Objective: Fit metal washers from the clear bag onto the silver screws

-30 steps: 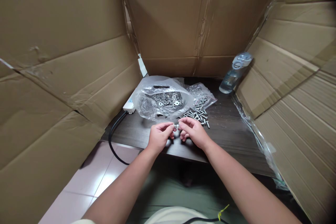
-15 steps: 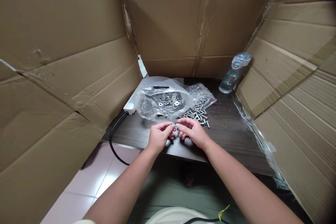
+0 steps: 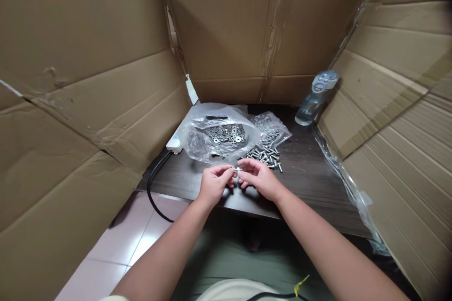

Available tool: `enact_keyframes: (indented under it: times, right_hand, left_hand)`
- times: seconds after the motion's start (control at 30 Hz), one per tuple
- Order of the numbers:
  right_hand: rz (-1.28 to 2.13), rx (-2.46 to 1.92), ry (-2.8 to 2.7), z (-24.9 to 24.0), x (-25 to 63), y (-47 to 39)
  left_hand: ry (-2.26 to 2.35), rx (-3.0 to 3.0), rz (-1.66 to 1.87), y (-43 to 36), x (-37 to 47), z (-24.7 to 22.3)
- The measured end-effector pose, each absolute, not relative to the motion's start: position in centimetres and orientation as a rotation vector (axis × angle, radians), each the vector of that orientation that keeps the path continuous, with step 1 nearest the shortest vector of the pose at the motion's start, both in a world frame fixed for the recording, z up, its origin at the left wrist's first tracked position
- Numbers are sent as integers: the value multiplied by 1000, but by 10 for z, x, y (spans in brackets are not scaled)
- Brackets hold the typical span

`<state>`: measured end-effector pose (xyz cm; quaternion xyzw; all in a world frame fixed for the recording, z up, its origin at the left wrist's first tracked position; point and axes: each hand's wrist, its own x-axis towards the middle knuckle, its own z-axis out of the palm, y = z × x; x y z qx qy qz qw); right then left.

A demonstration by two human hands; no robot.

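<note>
Between the thumb and fingers of my left hand (image 3: 218, 182) a small silvery bolt (image 3: 238, 169) is pinched, lying sideways with its end pointing right. My right hand (image 3: 259, 178) is at that end, its thumb and forefinger parted around it. Whether a nut or washer sits on the bolt is too small to tell. Just beyond my hands, loose bolts (image 3: 265, 155) lie in a pile on the dark table. A clear plastic bag (image 3: 194, 138) holding many metal washers (image 3: 226, 135) gapes toward me.
A second clear bag (image 3: 277, 124) with bolts lies behind the pile. A water bottle (image 3: 312, 101) stands at the back right. On the left are a white power strip (image 3: 174, 145) and its black cable (image 3: 151, 183). Cardboard walls (image 3: 229, 28) enclose the dark table (image 3: 307, 174).
My right thumb and forefinger have come apart a little, and more of the bolt's end shows. My left hand keeps its place.
</note>
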<state>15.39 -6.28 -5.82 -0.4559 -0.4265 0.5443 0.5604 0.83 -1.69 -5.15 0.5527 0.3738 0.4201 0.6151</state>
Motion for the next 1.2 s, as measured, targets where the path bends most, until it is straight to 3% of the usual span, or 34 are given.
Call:
enact_keyframes:
  times: [0.3, 0.53, 0.83, 1.03, 1.2]
  right_hand:
    - [1133, -1262, -1084, -66, 150, -55]
    - [1239, -1044, -1049, -62, 156, -61]
    - [1183, -1223, -1062, -66, 152, -55]
    - [1285, -1030, -1038, -61, 157, -61]
    - [1260, -1120, -1092, -63, 154, -59]
  left_hand:
    - [856, 1322, 945, -16, 9, -54]
    - [867, 1287, 974, -18, 8, -52]
    - [867, 1341, 930, -17, 9, -54]
    - [875, 1312, 947, -18, 8, -52]
    - [854, 1366, 904, -17, 8, -51]
